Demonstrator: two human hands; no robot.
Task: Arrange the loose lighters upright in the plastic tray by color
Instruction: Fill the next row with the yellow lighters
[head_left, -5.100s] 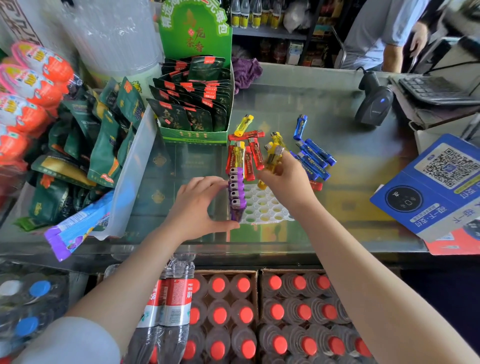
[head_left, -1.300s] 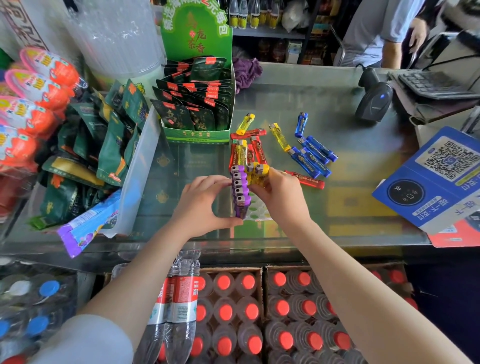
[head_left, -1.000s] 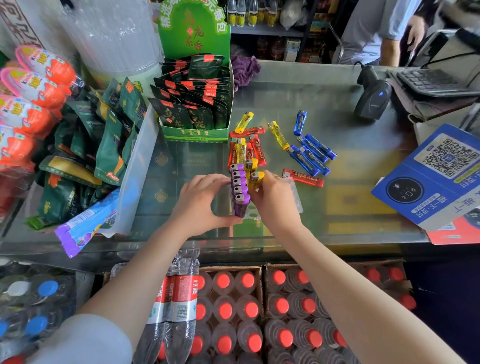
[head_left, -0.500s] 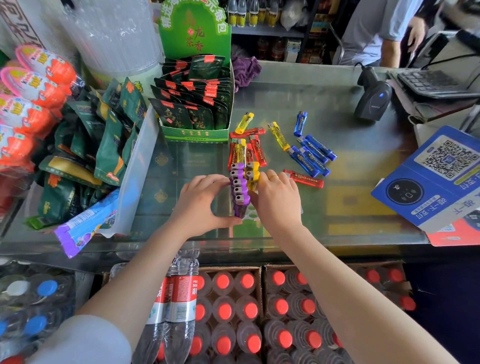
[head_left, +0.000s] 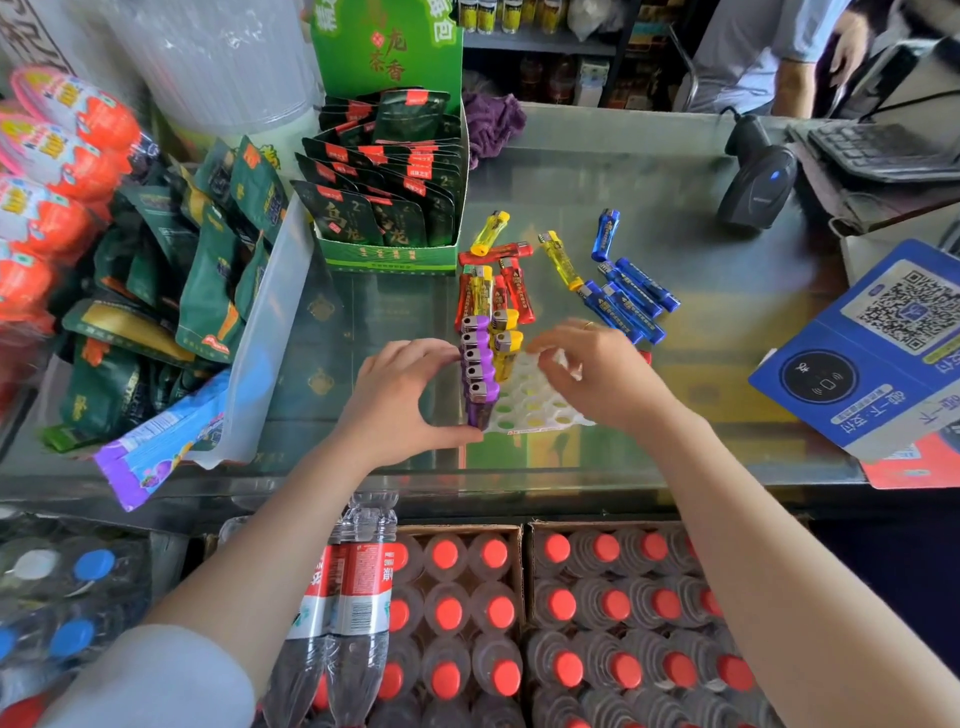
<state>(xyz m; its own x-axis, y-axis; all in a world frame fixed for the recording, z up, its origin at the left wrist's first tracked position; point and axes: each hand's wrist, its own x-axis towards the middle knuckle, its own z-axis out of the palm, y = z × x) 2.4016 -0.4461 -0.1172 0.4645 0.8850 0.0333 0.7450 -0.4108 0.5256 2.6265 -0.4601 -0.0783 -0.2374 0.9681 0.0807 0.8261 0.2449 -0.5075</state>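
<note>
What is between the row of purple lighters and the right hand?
In the head view, two upright yellow lighters and empty tray holes separate purple lighters from right hand.

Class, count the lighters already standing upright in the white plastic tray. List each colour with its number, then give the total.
purple lighters: 5
yellow lighters: 2
Total standing in the tray: 7
</note>
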